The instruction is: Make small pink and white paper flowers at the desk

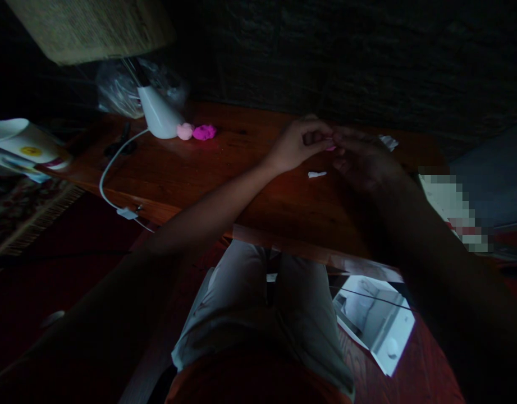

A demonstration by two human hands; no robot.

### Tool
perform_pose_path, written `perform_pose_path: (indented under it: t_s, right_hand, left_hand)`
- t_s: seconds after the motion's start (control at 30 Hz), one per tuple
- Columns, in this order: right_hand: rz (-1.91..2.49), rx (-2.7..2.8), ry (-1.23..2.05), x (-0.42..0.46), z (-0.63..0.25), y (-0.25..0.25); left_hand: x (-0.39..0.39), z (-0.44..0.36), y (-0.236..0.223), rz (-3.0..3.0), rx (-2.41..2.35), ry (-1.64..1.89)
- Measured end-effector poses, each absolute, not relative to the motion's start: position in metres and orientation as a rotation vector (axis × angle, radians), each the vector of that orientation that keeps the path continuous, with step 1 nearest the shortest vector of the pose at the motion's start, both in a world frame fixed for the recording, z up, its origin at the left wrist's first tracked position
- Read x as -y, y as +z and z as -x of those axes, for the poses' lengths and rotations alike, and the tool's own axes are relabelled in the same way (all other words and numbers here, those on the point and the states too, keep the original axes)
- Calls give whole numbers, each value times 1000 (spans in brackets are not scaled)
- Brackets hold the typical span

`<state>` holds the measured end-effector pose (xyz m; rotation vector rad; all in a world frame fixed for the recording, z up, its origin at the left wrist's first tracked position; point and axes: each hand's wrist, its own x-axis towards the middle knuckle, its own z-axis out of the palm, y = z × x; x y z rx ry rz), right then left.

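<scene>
Over the wooden table, my left hand (300,143) and my right hand (363,160) meet at the fingertips. Between them they pinch a small piece of pink modelling clay (330,148), mostly hidden by the fingers. Just below the hands, a small white strip (317,174) lies on the tabletop. A crumpled whitish scrap (388,143) rests beyond my right hand. Off to the left, a pale pink clay lump (185,132) and a bright magenta clay lump (205,132) sit side by side against the lamp base.
A lamp with a white base (159,115) stands at the back left, its white cord (104,174) hanging over the front edge. Behind it is a clear plastic bag (119,92). A white paper cup (26,143) is at far left. An open white box (376,320) lies on the floor.
</scene>
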<state>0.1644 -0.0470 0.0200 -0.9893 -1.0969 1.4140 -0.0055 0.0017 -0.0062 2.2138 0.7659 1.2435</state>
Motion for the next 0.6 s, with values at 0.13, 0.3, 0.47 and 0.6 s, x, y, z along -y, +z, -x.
perform_pose_path:
  t_s: [0.13,0.3,0.47,0.6]
  right_hand:
    - [998,1087,1421,48,-164,22]
    - [1021,1138,1335,49,-163,20]
    - [1001,1121,1331,49,-161,19]
    - [1005,1086,1317,49,-160,23]
  left_hand:
    - [3,4,-2,-2107,-804,1208]
    - [9,4,3,-2019,-797,1207]
    - [14,3,6,-2029,-792,1181]
    - [17,1,5,-2023,-756,1191]
